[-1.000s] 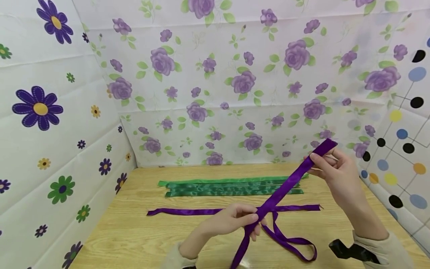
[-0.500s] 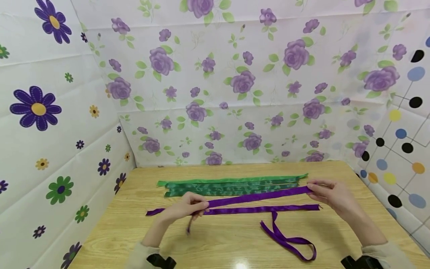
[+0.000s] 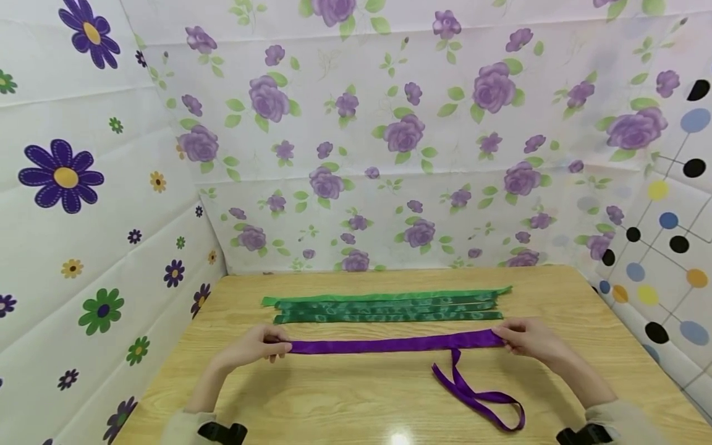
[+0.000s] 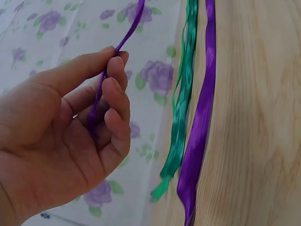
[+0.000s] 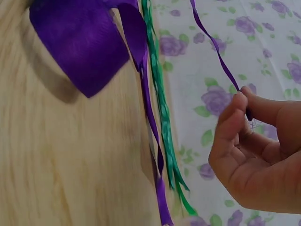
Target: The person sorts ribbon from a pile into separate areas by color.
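A purple satin ribbon (image 3: 384, 346) is stretched nearly level between both hands. My left hand (image 3: 253, 346) pinches its left end between thumb and fingers, and a short tail lies in the palm in the left wrist view. My right hand (image 3: 528, 339) pinches the other end at the fingertips. Another purple ribbon (image 4: 202, 117) lies straight on the table in the left wrist view; the held one covers it in the head view. A third purple ribbon (image 3: 478, 398) lies looped and loose near the right hand, showing large in the right wrist view.
Several green ribbons (image 3: 384, 309) lie side by side across the wooden table (image 3: 311, 402), behind the held ribbon. Flower-patterned cloth (image 3: 361, 136) rises at the table's far edge, with patterned sheets on both sides.
The hands have spread apart and come down, pulling the held ribbon from a steep slant to nearly level. My left hand has slid left to the ribbon's end. The table ribbons have stayed put.
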The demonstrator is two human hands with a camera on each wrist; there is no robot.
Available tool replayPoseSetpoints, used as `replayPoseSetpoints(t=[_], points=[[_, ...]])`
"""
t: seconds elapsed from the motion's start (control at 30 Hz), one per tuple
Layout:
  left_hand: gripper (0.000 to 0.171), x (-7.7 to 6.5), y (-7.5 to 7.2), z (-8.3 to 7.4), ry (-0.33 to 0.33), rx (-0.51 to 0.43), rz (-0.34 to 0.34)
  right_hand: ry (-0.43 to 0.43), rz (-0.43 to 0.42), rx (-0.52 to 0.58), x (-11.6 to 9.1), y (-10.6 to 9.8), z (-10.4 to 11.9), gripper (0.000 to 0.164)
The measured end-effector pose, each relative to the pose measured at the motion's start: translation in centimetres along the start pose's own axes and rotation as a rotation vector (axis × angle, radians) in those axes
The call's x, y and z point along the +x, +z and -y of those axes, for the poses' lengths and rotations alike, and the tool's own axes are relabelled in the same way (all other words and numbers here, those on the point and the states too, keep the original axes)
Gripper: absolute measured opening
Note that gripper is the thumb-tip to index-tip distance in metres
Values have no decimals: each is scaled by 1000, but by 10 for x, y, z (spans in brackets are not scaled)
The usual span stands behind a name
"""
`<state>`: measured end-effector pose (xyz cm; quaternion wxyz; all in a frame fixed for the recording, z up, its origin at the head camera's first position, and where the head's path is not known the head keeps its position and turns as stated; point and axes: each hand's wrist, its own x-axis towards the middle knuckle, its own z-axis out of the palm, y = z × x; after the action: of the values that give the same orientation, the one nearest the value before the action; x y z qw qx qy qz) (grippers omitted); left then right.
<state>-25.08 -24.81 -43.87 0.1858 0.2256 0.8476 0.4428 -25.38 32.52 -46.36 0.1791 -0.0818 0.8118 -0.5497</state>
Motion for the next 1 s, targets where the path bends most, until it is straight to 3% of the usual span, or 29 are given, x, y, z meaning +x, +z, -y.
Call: replayPoseSetpoints(t=[0.13,0.27,0.5,0.77,0.87,1.0], points=[[27,-11,-12,9,-31,-11,-20,-18,95,112,9,10,-3,36],[28,-16,-14,19,-82,-48,-12,9,137,175,14,19,-11,29],[31,-11,3,34,-158,-92,-80,8,46,24,10,21,-22,31],[18,-4,23,31,-196,-83,-149,51,-51,-147,8,15,-27,26],[19,-1,25,31,-216,-77,-168,53,-13,-55,7,15,-26,23],[19,-1,23,33,-263,-96,-199,72,155,160,7,17,-24,23]])
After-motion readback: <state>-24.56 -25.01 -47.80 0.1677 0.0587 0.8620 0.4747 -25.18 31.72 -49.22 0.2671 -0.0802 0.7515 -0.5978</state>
